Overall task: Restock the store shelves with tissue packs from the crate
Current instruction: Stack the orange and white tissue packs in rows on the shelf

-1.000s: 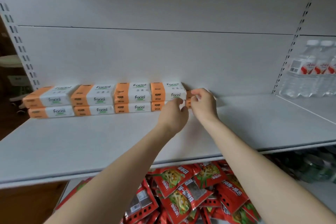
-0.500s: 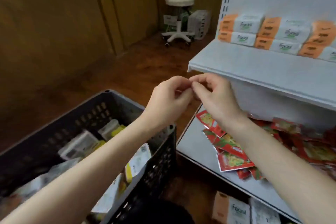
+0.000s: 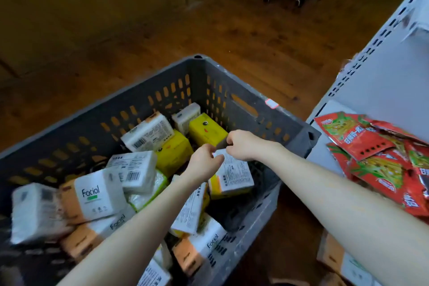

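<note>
Centre frame, above the grey crate point(image 3: 204, 72) of tissue packs point(image 3: 97, 195): left hand point(image 3: 204, 163) and right hand point(image 3: 243, 146) nearly touching, fingers curled, nothing visibly gripped. Red snack packets point(image 3: 362, 139) at right edge.

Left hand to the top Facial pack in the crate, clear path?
Probably yes: Facial pack lies uppermost, nothing over it; left hand hovers above the crate to its right, fingers curled, seemingly empty.
</note>
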Demonstrator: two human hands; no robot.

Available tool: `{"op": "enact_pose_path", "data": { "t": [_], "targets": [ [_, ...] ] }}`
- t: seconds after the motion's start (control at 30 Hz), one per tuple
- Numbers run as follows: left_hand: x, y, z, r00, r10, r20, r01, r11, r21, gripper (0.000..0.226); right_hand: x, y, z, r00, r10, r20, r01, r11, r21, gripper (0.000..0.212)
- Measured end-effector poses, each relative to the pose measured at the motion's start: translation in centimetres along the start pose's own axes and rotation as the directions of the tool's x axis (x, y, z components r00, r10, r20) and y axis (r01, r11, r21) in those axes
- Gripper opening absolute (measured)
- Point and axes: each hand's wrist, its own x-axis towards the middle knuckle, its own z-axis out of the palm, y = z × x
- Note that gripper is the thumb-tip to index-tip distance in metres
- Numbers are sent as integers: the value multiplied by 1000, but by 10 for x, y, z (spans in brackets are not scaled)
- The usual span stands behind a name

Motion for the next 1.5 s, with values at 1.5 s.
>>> {"op": "enact_pose_path", "data": {
  "t": [1.5],
  "targets": [
    [-153, 306, 85, 734, 678, 35, -474, 549, -688, 36, -292, 199, -153, 511, 465, -723, 670, 312, 674, 12]
  ]
}}
